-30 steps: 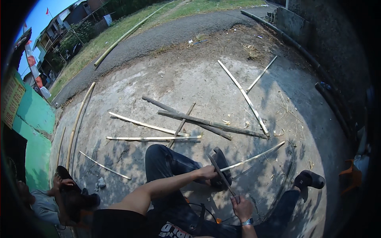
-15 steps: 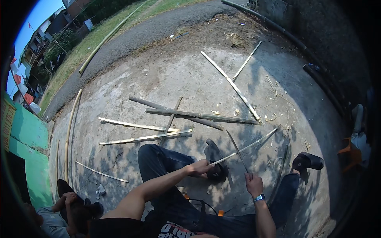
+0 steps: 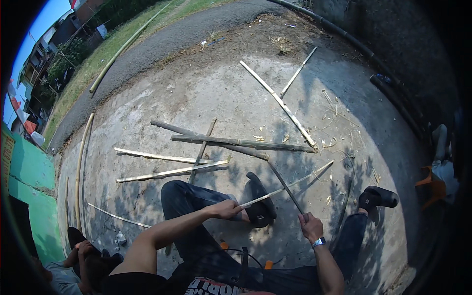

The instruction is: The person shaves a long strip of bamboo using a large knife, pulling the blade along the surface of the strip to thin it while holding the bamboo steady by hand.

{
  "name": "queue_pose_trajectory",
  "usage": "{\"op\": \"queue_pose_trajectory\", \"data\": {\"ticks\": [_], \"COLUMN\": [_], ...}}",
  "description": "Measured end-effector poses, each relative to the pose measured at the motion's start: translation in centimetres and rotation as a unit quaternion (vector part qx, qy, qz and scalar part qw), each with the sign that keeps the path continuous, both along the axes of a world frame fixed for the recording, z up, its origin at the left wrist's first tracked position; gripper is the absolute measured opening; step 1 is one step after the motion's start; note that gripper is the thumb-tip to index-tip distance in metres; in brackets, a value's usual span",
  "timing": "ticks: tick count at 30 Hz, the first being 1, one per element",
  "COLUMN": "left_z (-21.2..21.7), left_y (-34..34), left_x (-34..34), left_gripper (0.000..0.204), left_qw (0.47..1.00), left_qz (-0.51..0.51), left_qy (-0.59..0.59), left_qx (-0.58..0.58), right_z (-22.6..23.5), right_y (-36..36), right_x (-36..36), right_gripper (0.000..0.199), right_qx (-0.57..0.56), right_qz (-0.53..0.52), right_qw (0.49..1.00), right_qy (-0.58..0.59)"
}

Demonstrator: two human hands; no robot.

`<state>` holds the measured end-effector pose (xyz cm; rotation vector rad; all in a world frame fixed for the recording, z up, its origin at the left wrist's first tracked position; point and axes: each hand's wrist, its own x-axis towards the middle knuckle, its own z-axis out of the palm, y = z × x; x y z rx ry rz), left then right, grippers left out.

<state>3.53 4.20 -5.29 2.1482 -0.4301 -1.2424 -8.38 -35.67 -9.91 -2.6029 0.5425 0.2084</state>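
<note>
The person sits on a rough, pale concrete yard with legs stretched out, and the work in hand looks like shaving or splitting a thin bamboo strip (image 3: 290, 186). The left hand (image 3: 227, 209) is clamped on the near end of that strip, which runs pale and slender away to the right over the left shoe (image 3: 259, 199). The right hand (image 3: 310, 226), wearing a wristwatch (image 3: 318, 242), is closed round the handle of a long dark blade (image 3: 286, 189), which crosses the strip about midway; the hands are apart. By my judgement the next move calls for a steady hold on the strip while the blade is drawn along the grain, angled away from the legs. Toward the middle of the yard lie several bamboo poles (image 3: 243, 143), some grey and weathered, some freshly split and yellowish, with dry shavings (image 3: 334, 142) scattered toward the right edge. Another person crouches at the lower left corner.
</note>
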Motion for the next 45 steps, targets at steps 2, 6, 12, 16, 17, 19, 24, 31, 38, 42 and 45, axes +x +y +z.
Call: {"op": "queue_pose_trajectory", "data": {"ticks": [2, 6, 12, 16, 17, 19, 24, 31, 38, 42, 45], "left_z": [0.7, 0.3, 1.0, 2.2, 2.1, 1.3, 1.6, 4.8, 6.1, 7.4, 6.0], "left_y": [1.0, 0.9, 1.9, 2.3, 2.1, 1.5, 2.2, 3.5, 4.9, 5.2, 6.7], "left_x": [-0.3, -0.7, 0.5, 0.2, 0.5, 1.1, 2.4, 2.1, 1.2, 1.6, 1.8], "left_gripper": [0.057, 0.057, 0.055, 0.059, 0.059, 0.059, 0.060, 0.058, 0.054, 0.057, 0.054], "left_qw": [1.000, 0.999, 0.999, 0.993, 0.993, 0.998, 0.997, 0.989, 0.989, 0.990, 0.989], "left_qz": [-0.022, -0.028, -0.035, -0.066, -0.071, -0.041, -0.025, 0.041, -0.034, 0.027, 0.047], "left_qy": [0.016, -0.029, 0.009, 0.043, 0.042, 0.025, 0.062, 0.130, 0.118, 0.114, 0.135], "left_qx": [0.012, 0.020, 0.040, 0.087, 0.085, 0.037, 0.037, 0.057, 0.082, 0.080, 0.050], "right_z": [0.5, -4.5, -0.7, -6.7, -9.1, -9.7, -3.8, -6.9, -8.8, -7.7, -3.2], "right_y": [-0.8, -7.3, -0.9, -9.6, -12.4, -12.6, -5.6, -10.7, -12.1, -11.7, -5.9], "right_x": [-0.8, 0.8, -0.6, -0.4, 0.4, 2.4, 0.4, 4.0, -1.2, 3.8, 2.7], "right_gripper": [0.044, 0.046, 0.046, 0.047, 0.048, 0.049, 0.049, 0.047, 0.045, 0.051, 0.058], "right_qx": [-0.004, -0.001, -0.002, -0.044, -0.038, -0.029, -0.003, -0.049, -0.080, -0.028, 0.022], "right_qz": [0.120, -0.022, 0.127, 0.034, 0.003, -0.019, 0.121, -0.048, -0.059, -0.045, 0.061], "right_qw": [0.992, 1.000, 0.991, 0.998, 0.999, 0.998, 0.992, 0.996, 0.995, 0.999, 0.998], "right_qy": [0.030, -0.018, 0.041, 0.015, -0.014, -0.048, 0.021, -0.050, 0.016, -0.011, -0.017]}}
